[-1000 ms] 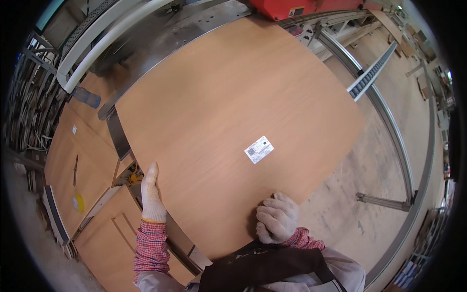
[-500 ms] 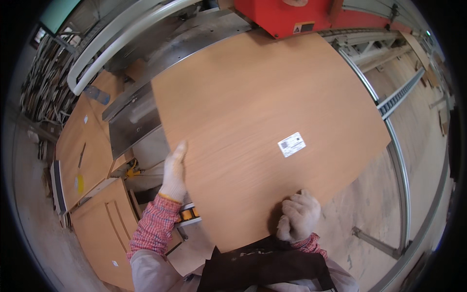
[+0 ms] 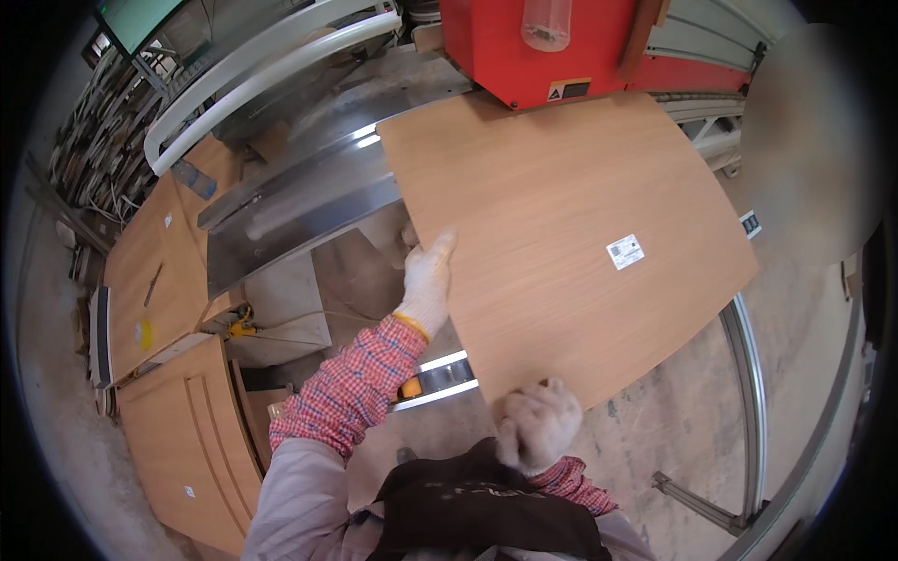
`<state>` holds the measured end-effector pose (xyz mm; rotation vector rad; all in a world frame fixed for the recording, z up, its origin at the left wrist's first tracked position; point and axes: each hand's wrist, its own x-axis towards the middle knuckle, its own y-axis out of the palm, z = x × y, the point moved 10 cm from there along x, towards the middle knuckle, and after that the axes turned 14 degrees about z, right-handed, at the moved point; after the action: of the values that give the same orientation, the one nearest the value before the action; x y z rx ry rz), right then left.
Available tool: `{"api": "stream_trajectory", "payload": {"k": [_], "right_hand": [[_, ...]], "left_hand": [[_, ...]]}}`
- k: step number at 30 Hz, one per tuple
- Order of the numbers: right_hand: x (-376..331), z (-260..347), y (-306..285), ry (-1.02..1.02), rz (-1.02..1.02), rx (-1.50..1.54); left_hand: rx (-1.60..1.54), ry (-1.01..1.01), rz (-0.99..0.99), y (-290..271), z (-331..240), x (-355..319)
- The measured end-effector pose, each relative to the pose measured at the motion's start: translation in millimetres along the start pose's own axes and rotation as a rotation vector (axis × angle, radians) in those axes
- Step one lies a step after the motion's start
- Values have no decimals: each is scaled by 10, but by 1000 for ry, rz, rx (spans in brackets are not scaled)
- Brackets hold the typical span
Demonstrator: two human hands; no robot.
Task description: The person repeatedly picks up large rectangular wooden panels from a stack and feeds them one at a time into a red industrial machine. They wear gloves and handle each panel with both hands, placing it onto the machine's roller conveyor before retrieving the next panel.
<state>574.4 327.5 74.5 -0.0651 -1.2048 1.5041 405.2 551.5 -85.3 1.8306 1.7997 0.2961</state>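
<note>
While both gloved hands grip edges, left hand (image 3: 426, 280) on the side and right hand (image 3: 536, 425) at the near corner, the large tan wood-grain panel (image 3: 561, 234) looks stiff, heavy, smooth-faced.

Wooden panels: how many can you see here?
3. One large wooden panel is held by the left hand and right hand; one flat panel lies far left; one grooved panel sits lower left. Others may be hidden.

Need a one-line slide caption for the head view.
Gloved left hand and right hand grip a wood panel at a red machine.
</note>
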Motion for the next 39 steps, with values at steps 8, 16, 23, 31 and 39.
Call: {"api": "stream_trajectory", "payload": {"k": [8, 16, 23, 31, 39], "right_hand": [[-103, -611, -672, 157, -226, -184], [-748, -1783, -1023, 208, -403, -779], [-683, -2816, -1707, 675, -222, -648], [-418, -2177, -1215, 726, -478, -275], [142, 3120, 3828, -215, 721, 467]], "left_hand": [[100, 32, -52, 763, 444, 453], [512, -256, 548, 1836, 625, 442], [739, 514, -18, -62, -1017, -2269], [936, 10, -1482, -3823, -1128, -6836], [148, 122, -1693, -5347, -99, -8739]]}}
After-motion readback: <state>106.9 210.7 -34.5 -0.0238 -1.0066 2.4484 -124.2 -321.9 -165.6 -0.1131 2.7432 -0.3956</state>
